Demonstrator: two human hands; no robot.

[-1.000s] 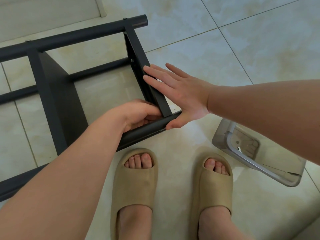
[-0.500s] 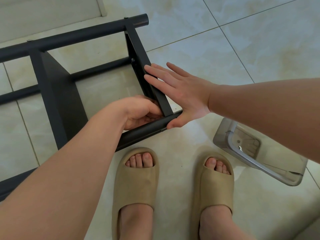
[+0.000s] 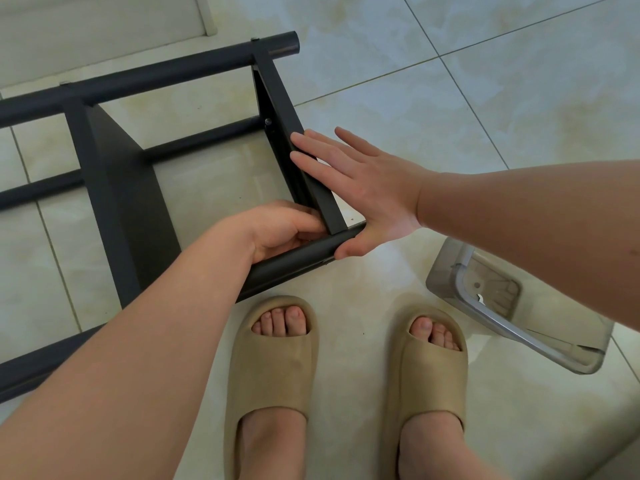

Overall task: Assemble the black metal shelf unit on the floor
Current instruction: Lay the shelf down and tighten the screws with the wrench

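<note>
Nearest are two feet in tan slides (image 3: 273,368), standing on the pale tiled floor (image 3: 502,109) below both hands. To the right of the slides and under the right forearm lies a clear plastic container (image 3: 519,313), tilted.

The black metal shelf unit (image 3: 117,202) lies on its side on the floor, to the left of and beyond the hands. The left hand (image 3: 287,230) sits on the near tube (image 3: 294,263), with its fingers curled into the inner corner where the end panel (image 3: 311,181) meets that tube. I cannot tell whether they pinch anything there. Just to its right, the right hand (image 3: 363,199) is spread flat. Its straight fingers press on the outer face of the end panel, and its thumb touches the tube's end.

Beyond the hands, a second panel (image 3: 138,216) stands to the left, thinner rails cross behind it, and the far tube (image 3: 173,69) runs along the top.
</note>
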